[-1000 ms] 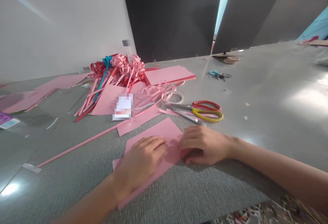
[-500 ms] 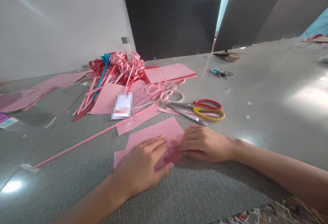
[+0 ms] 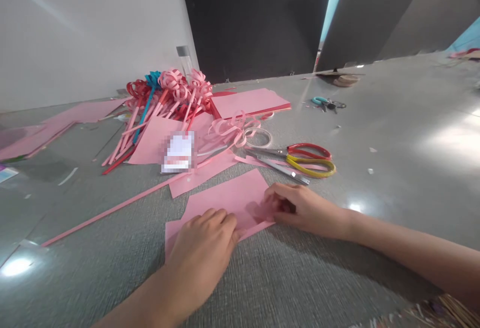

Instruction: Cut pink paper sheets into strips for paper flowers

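Note:
A pink sheet of paper (image 3: 227, 195) lies on the grey table, its near edge turned up in a narrow fold. My left hand (image 3: 208, 245) rests on the near left part of the sheet, fingers curled and thumb at the folded edge. At the sheet's right end, my right hand (image 3: 296, 208) pinches the same edge between thumb and bent fingers. Just beyond my right hand lie scissors (image 3: 311, 160) with red and yellow handles, and metal tweezers (image 3: 287, 170) alongside them.
Paper-strip flowers (image 3: 170, 85) on pink, red and blue stems are heaped at the back left. Behind the sheet are a tape roll (image 3: 258, 138), curled pink strips (image 3: 230, 128) and a long thin pink stick (image 3: 112, 209). Stacked pink paper (image 3: 249, 102) and turquoise-handled cutters (image 3: 320, 101) lie farther back.
My left hand has drawn back left and its fingers have curled in. My right hand's fingers have lifted and bent at the paper's edge, where a narrow fold now shows.

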{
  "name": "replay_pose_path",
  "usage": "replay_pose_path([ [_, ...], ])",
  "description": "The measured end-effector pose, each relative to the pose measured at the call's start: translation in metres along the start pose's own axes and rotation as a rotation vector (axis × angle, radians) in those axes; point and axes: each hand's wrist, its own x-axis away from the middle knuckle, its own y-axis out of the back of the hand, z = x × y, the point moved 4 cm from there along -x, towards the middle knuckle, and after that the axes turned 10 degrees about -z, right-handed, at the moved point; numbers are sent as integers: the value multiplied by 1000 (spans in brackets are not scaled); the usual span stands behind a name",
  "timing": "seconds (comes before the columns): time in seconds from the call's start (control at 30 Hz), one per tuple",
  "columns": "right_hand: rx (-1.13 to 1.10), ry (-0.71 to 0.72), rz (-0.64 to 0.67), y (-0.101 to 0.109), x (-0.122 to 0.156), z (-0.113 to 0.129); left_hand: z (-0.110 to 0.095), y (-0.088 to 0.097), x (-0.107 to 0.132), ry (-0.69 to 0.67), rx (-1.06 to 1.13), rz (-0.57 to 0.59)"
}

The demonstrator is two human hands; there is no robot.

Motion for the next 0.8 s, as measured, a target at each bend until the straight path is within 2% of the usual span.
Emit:
replay_pose_path([
  [0.1,-21,-87,11,0,1,-2,1,-1,-1,-14,10,9],
  [0.2,17,-109,7,0,1,-2,2,-1,-1,-19,36,14],
  [0.5,47,-83,-30,-2,2,-5,4,-2,-1,10,138,54],
  [0.8,183,-38,-26,-1,1,-2,6,-2,-4,31,163,93],
])
